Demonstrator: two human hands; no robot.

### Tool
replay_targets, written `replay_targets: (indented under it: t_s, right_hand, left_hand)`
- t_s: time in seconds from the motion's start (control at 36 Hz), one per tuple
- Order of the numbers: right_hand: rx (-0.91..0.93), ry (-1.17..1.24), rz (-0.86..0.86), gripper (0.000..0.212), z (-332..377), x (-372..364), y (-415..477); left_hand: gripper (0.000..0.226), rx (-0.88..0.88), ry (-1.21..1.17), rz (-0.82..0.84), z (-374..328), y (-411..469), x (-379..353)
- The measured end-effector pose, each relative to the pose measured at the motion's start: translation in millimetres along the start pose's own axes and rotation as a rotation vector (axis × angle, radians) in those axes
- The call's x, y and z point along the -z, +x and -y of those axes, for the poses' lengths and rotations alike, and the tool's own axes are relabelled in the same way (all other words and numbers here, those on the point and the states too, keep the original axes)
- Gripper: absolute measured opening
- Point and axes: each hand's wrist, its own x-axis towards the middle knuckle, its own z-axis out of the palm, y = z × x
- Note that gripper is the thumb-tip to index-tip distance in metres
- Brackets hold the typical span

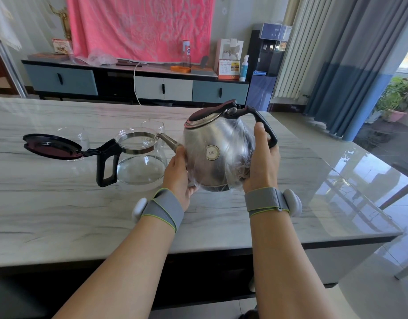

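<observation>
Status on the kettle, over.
Gripped: left hand and right hand on steel kettle. Film-wrapped, tilted. Close by spout: glass pot, lid open.

Silver kettle (215,155) w/ black handle, dark red lid. Clear glass pot (142,163), black handle. Table (60,203) pale marble, grey veins. Pink cloth (140,26). Grey wristbands (162,209), green edging.

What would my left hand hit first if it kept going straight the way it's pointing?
Probably the spout of the kettle, just ahead of the left hand; the glass pot stands beyond, depth unclear.
</observation>
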Motion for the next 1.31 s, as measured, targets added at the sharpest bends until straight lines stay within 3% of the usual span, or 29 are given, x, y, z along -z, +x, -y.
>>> replay_targets:
  t_s: [1.31]
  right_hand:
    - [0.0,0.003,-0.001,0.033,0.4,-0.4,0.2]
  left_hand:
    - [0.033,0.0,-0.013,0.0,1.4,1.0,0.8]
